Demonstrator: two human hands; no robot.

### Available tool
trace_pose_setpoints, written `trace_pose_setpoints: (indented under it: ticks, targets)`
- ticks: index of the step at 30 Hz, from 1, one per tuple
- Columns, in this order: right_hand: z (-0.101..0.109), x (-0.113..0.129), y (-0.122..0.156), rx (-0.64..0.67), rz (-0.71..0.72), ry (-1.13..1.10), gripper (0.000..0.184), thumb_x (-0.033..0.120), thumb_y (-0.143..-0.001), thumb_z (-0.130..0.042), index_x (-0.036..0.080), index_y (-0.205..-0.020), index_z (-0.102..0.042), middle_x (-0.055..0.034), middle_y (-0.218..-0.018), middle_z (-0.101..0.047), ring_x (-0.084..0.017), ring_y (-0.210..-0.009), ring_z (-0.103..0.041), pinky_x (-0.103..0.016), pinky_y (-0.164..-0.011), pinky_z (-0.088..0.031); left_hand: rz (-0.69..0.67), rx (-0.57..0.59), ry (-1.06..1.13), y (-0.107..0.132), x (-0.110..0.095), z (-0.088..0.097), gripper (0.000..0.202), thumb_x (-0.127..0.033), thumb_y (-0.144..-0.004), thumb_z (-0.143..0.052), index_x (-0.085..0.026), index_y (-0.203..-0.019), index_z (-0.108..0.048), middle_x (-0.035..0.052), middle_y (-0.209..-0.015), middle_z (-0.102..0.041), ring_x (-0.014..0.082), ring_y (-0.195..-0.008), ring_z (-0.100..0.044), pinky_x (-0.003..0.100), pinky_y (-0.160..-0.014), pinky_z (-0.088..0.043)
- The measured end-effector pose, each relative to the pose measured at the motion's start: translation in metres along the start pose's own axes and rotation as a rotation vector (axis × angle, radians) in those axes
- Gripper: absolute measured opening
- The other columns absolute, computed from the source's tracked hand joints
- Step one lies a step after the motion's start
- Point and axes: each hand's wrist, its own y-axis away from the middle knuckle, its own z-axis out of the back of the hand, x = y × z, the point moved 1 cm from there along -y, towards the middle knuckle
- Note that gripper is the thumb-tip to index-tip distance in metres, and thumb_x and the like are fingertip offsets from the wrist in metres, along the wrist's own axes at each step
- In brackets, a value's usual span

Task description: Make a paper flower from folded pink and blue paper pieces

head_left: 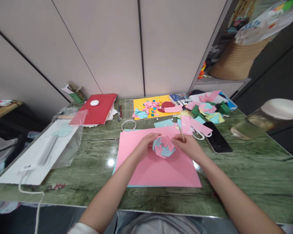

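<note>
The left hand [148, 143] pinches the left side of a pink and blue paper ball [163, 147], and the right hand [186, 144] pinches a thin stick [182, 134]. The ball lies between the two hands, over the pink sheet [161, 174], closer to its far edge than its near edge. It is round, so no long axis shows. The left hand is nearer, as it touches the ball; the right fingertips are just beside its right side, and whether they touch I cannot tell. The stick slants toward the far edge of the worktop [95, 162].
</note>
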Motion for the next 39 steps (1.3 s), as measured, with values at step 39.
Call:
trace_pose_setpoints:
  ticks: [39]
  targets:
    - [0.000,0.014,0.013,-0.406,0.230,-0.444,0.017,0.032,-0.082,-0.053,0.018,-0.082,-0.063,0.0006,-0.067,-0.056,-0.007,-0.048,-0.048,-0.023,-0.047,-0.038,0.032,-0.095,0.394,-0.005,0.004,0.003,0.029,-0.034,-0.071,-0.063,-0.013,-0.090,-0.067,0.0090,-0.095,-0.065,0.0205,-0.083,-0.058,0.029,-0.070,-0.044]
